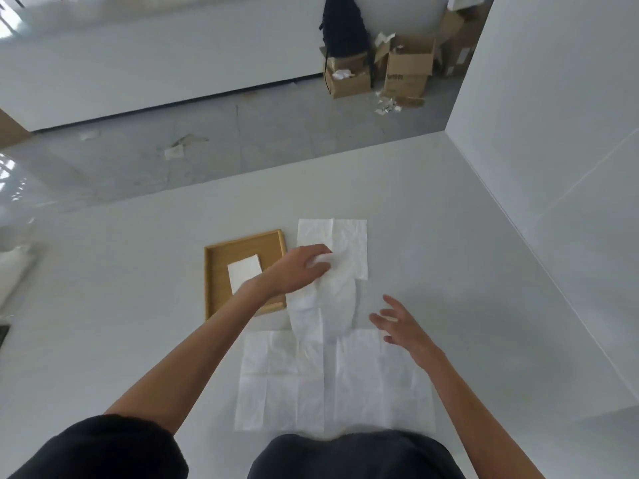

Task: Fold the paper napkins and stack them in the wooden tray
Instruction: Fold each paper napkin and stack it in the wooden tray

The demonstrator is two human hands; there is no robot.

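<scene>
Black short sleeves (114,444) — bare forearms.

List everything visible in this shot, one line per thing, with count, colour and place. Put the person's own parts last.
wooden tray: 1, light brown, on the table left of the napkins.
folded napkin: 1, white, lying inside the tray.
lifted napkin: 1, white, hanging from the left hand at table centre.
flat napkin: 1, white, on the table beyond the hands.
unfolded napkin: 1, white, spread at the near table edge.
table: 1, white, filling the lower view.
cardboard boxes: several, brown, on the floor by the far wall.
backpack: 1, black, above the boxes.
left hand: 1, pinching the lifted napkin.
right hand: 1, open, empty, right of it.
</scene>
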